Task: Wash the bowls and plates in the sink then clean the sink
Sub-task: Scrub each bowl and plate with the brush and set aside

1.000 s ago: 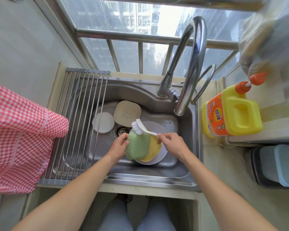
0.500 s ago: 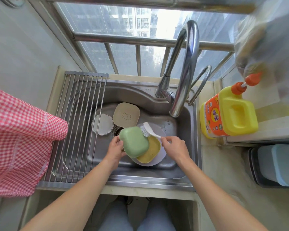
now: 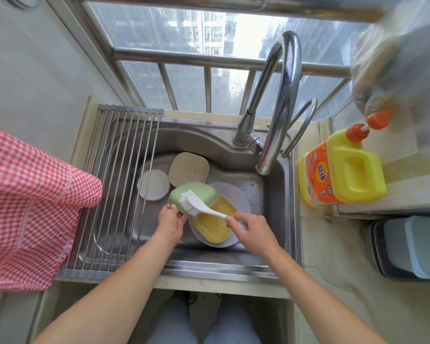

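Observation:
My left hand [image 3: 171, 224] grips the near rim of a green plate [image 3: 199, 194], held underside up over the steel sink [image 3: 271, 184]. My right hand [image 3: 251, 225] holds the handle of a white dish brush [image 3: 196, 202], whose bristles rest on the green plate's back. Under them a yellow plate [image 3: 215, 224] lies on a white plate [image 3: 236, 194] in the basin. A beige plate [image 3: 188, 168] and a small white round dish [image 3: 153, 184] lie at the back left of the basin.
A metal roll-up rack [image 3: 114, 184] covers the sink's left part. The tall curved faucet [image 3: 281, 100] hangs over the right side. A yellow detergent jug [image 3: 343, 167] stands on the right counter. A red checked cloth [image 3: 27, 209] hangs at left; stacked trays [image 3: 412, 247] sit right.
The green plate has tipped from nearly upright to lying flatter, underside up. The brush has swept from its upper edge down across its back, leftward.

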### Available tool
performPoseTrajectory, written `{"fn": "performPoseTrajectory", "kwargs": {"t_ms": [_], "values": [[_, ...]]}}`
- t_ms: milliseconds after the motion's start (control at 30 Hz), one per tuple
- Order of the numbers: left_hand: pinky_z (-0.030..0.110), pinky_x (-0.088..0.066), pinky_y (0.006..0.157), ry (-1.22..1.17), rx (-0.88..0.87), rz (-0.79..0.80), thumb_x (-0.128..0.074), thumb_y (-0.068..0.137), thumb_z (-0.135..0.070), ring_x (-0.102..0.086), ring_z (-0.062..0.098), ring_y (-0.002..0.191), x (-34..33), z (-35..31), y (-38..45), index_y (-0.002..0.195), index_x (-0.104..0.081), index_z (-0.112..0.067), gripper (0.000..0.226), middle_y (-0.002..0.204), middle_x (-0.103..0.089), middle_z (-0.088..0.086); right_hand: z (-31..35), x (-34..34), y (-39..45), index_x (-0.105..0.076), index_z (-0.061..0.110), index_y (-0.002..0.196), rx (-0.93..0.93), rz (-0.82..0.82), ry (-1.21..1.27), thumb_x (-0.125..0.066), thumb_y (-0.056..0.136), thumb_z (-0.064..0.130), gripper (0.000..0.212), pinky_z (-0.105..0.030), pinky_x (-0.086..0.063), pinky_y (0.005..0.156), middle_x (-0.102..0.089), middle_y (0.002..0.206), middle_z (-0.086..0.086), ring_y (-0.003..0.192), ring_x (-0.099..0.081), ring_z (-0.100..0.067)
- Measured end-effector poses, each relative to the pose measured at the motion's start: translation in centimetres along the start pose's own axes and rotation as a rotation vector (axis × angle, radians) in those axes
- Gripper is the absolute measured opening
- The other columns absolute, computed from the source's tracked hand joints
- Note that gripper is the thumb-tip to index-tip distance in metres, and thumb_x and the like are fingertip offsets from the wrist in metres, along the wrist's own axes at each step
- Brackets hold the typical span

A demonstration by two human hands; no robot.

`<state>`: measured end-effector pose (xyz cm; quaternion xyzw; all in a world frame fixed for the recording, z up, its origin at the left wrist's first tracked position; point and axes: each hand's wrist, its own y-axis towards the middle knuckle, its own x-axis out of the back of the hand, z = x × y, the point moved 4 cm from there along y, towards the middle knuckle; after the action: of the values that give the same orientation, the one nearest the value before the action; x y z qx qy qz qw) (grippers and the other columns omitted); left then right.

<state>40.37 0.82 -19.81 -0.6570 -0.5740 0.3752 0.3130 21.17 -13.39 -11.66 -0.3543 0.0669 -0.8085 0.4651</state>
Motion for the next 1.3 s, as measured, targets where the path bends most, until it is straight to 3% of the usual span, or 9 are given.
{"fn": "performPoseTrajectory", "kwargs": {"t_ms": [167, 333, 467, 633, 800, 900, 1000, 1133, 1300], "values": [[0.047, -0.050, 0.096, -0.087, 0.021, -0.033, -0.029, 0.105, 0.005, -0.060, 0.032, 0.109, 0.2, -0.5, -0.3, 0.136, -0.044, 0.006, 0.035, 0.129, -0.058, 0.024, -1.8, 1.2, 0.2, -0.064, 0.037, 0.072, -0.185, -0.246, -0.011, -0.053, 0.098, 0.054, 0.033, -0.034, -0.048, 0.062, -0.060, 0.061, 0.011, 0.064, -0.057, -0.015], [0.046, -0.050, 0.096, -0.124, 0.026, -0.038, -0.028, 0.106, 0.003, -0.059, 0.033, 0.110, 0.4, -1.0, -0.6, 0.139, -0.043, 0.006, 0.037, 0.133, -0.056, 0.027, -0.3, 0.1, 0.2, -0.073, 0.032, 0.086, 0.012, -0.035, -0.017, -0.056, 0.098, 0.051, 0.029, -0.034, -0.047, 0.067, -0.066, 0.069, 0.007, 0.062, -0.056, -0.013], [0.043, -0.052, 0.090, -0.128, 0.033, -0.039, -0.029, 0.106, 0.002, -0.062, 0.031, 0.107, 0.8, -1.3, -0.7, 0.140, -0.043, 0.004, 0.037, 0.135, -0.057, 0.024, -1.6, 1.3, 0.5, -0.071, 0.033, 0.079, -0.156, -0.230, -0.009, -0.055, 0.099, 0.050, 0.030, -0.032, -0.050, 0.067, -0.066, 0.067, 0.011, 0.067, -0.062, -0.011], [0.042, -0.052, 0.090, -0.110, 0.042, -0.023, -0.029, 0.107, 0.000, -0.063, 0.029, 0.102, 0.8, -1.4, -0.7, 0.140, -0.042, 0.004, 0.036, 0.131, -0.057, 0.024, -0.8, 0.3, -0.2, -0.071, 0.040, 0.080, -0.026, -0.024, 0.029, -0.058, 0.098, 0.049, 0.024, -0.031, -0.046, 0.063, -0.062, 0.062, 0.015, 0.056, -0.052, -0.008], [0.042, -0.052, 0.088, -0.047, 0.062, 0.009, -0.028, 0.108, -0.004, -0.065, 0.027, 0.099, 1.0, -1.2, -0.7, 0.137, -0.045, 0.001, 0.034, 0.130, -0.058, 0.021, -2.4, 0.9, 0.3, -0.070, 0.031, 0.079, -0.194, -0.229, -0.003, -0.054, 0.098, 0.052, 0.033, -0.033, -0.050, 0.064, -0.065, 0.066, 0.007, 0.067, -0.062, -0.015], [0.043, -0.052, 0.089, -0.002, 0.057, 0.017, -0.028, 0.109, -0.005, -0.063, 0.028, 0.104, 1.1, -1.0, -0.6, 0.138, -0.043, 0.002, 0.034, 0.130, -0.057, 0.021, -2.0, 0.7, 0.4, -0.072, 0.031, 0.081, -0.113, -0.135, 0.020, -0.056, 0.098, 0.052, 0.032, -0.031, -0.049, 0.065, -0.066, 0.067, 0.008, 0.064, -0.059, -0.013], [0.044, -0.056, 0.079, 0.109, 0.021, 0.062, -0.029, 0.109, -0.008, -0.063, 0.027, 0.100, 0.9, -1.2, -0.6, 0.128, -0.048, -0.006, 0.027, 0.119, -0.061, 0.015, -1.4, 0.1, 0.3, -0.073, 0.031, 0.084, -0.029, 0.027, -0.001, -0.056, 0.097, 0.055, 0.033, -0.028, -0.042, 0.058, -0.060, 0.063, 0.007, 0.055, -0.047, -0.008], [0.038, -0.061, 0.068, 0.432, -0.075, 0.186, -0.036, 0.108, -0.012, -0.065, 0.021, 0.087, 0.3, -1.1, -1.1, 0.106, -0.055, -0.015, 0.020, 0.097, -0.066, 0.006, -3.0, 0.9, 0.8, -0.071, 0.027, 0.085, -0.259, -0.185, -0.117, -0.049, 0.094, 0.061, 0.042, -0.038, -0.055, 0.069, -0.068, 0.071, 0.005, 0.072, -0.064, -0.017], [0.034, -0.059, 0.066, 0.521, -0.107, 0.245, -0.039, 0.107, -0.011, -0.063, 0.016, 0.085, 0.2, -0.4, -0.8, 0.099, -0.057, -0.020, 0.022, 0.094, -0.066, 0.002, -0.8, -0.5, 1.1, -0.073, 0.030, 0.083, -0.088, -0.070, -0.015, -0.055, 0.097, 0.054, 0.033, -0.034, -0.049, 0.068, -0.067, 0.069, 0.005, 0.065, -0.058, -0.014]]}}
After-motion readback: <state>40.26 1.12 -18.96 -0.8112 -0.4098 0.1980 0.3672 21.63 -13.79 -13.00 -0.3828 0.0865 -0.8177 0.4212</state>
